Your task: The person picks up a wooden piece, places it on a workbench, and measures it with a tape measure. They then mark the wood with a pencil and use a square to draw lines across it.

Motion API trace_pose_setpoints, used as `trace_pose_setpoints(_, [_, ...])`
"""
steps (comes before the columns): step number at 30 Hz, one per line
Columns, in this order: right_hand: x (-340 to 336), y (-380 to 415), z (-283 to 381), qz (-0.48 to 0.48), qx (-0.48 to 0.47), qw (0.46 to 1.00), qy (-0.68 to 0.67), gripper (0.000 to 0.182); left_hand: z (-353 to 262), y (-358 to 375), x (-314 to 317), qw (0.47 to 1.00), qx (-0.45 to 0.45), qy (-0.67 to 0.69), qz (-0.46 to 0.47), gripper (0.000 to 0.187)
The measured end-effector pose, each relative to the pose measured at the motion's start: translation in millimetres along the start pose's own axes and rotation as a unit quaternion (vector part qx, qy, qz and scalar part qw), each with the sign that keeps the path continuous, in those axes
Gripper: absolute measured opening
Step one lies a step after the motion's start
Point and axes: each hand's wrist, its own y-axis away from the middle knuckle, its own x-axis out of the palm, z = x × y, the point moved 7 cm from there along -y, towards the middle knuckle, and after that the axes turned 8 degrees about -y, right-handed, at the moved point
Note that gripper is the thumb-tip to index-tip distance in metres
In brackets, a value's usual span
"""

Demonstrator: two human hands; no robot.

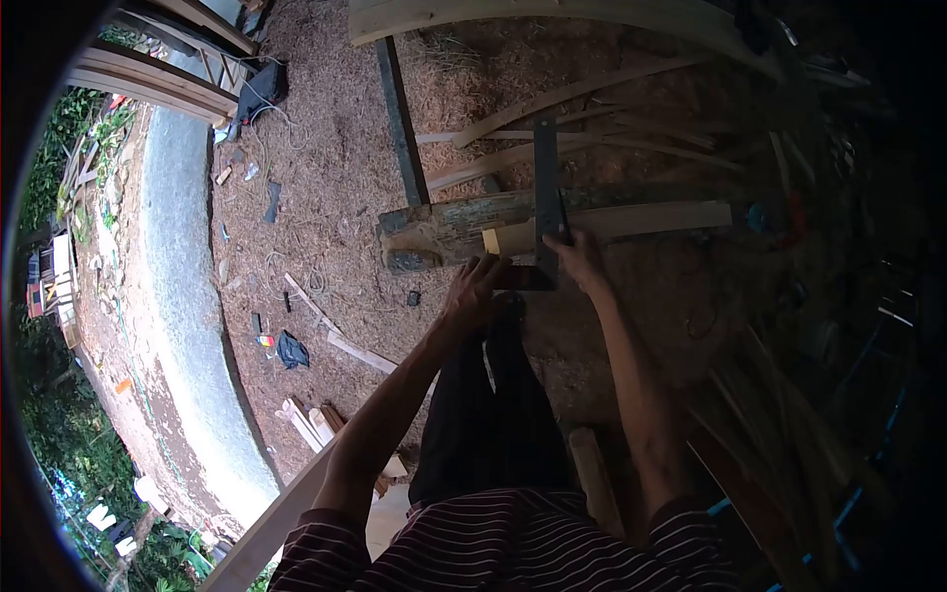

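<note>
A dark metal carpenter's square (546,168) lies across a pale wooden board (651,219), its long arm pointing away from me and its short arm near my body. My left hand (477,288) is closed at the short arm and the near edge of the board, close to the board's light-coloured end (490,241). My right hand (580,260) is closed beside the long arm, around a thin dark pencil-like stick (563,213) running along the square's edge. The board rests on a rough, weathered timber (434,222).
Long wood strips (582,138) lie beyond the timber, with a curved plank (552,15) at the top. A dark narrow beam (401,118) meets the timber. Shavings cover the ground (326,187). More wood pieces (321,422) lie left; a concrete edge (182,227) runs farther out.
</note>
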Motion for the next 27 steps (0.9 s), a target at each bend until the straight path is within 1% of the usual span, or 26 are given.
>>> trace_pose_setpoints(1, [3, -5, -1, 0.005, 0.003, 1.0, 0.004, 0.035, 2, -1, 3, 1.0, -0.007, 0.002, -0.001, 0.055])
trace_pose_setpoints(3, [3, -11, 4, 0.006, -0.01, 0.998, -0.058, 0.027, 8, -5, 7, 0.999, -0.018, 0.023, -0.014, 0.054])
trace_pose_setpoints(4, [1, -9, 2, 0.003, -0.006, 0.999, -0.053, 0.027, 7, -3, 11, 0.999, -0.019, 0.029, -0.014, 0.054])
trace_pose_setpoints(5, [0, -9, 9, -0.008, -0.044, 0.998, 0.049, 0.032, 8, -1, 15, 0.999, -0.024, 0.034, -0.016, 0.053])
trace_pose_setpoints(6, [-1, -11, 19, -0.018, -0.088, 0.985, 0.149, 0.037, 10, -4, 16, 0.999, -0.028, 0.034, -0.023, 0.051])
trace_pose_setpoints(7, [0, -14, 20, -0.016, -0.098, 0.983, 0.153, 0.037, 11, -5, 16, 0.999, -0.029, 0.031, -0.033, 0.051])
trace_pose_setpoints(8, [1, -7, 30, -0.057, -0.195, 0.954, 0.222, 0.04, 13, -3, 17, 0.998, -0.046, 0.027, -0.028, 0.049])
trace_pose_setpoints(9, [3, 6, 42, -0.098, -0.285, 0.909, 0.287, 0.043, 12, 1, 20, 0.997, -0.065, 0.025, -0.02, 0.048])
trace_pose_setpoints(13, [-1, 19, 44, -0.051, -0.292, 0.915, 0.275, 0.048, 4, 2, 22, 0.993, -0.104, 0.018, -0.045, 0.048])
trace_pose_setpoints(15, [1, 23, 47, 0.029, -0.354, 0.899, 0.256, 0.047, -1, 1, 15, 0.989, -0.112, 0.023, -0.098, 0.049])
trace_pose_setpoints(16, [-2, 20, 42, 0.038, -0.352, 0.9, 0.254, 0.047, 0, 2, 15, 0.988, -0.122, 0.021, -0.095, 0.049])
trace_pose_setpoints(18, [-5, 24, 39, 0.069, -0.388, 0.882, 0.258, 0.054, -1, 4, 19, 0.989, -0.121, 0.025, -0.078, 0.046])
trace_pose_setpoints(19, [-8, 22, 45, 0.07, -0.395, 0.879, 0.257, 0.054, 1, 2, 19, 0.989, -0.121, 0.021, -0.083, 0.046])
trace_pose_setpoints(21, [-6, 25, 41, 0.102, -0.371, 0.877, 0.289, 0.064, 13, 9, 25, 0.969, -0.228, 0.061, -0.073, 0.045])
trace_pose_setpoints(22, [-6, 23, 39, 0.106, -0.372, 0.876, 0.287, 0.064, 15, 10, 25, 0.968, -0.232, 0.059, -0.073, 0.045])
trace_pose_setpoints(24, [-3, 23, 37, 0.107, -0.393, 0.862, 0.3, 0.073, 19, 9, 21, 0.963, -0.243, 0.067, -0.091, 0.046])
trace_pose_setpoints(25, [-3, 23, 35, 0.11, -0.391, 0.863, 0.299, 0.073, 18, 8, 19, 0.963, -0.246, 0.067, -0.089, 0.046])
trace_pose_setpoints(27, [-3, 24, 34, 0.12, -0.387, 0.867, 0.289, 0.075, 15, 5, 18, 0.97, -0.231, 0.044, -0.057, 0.049])
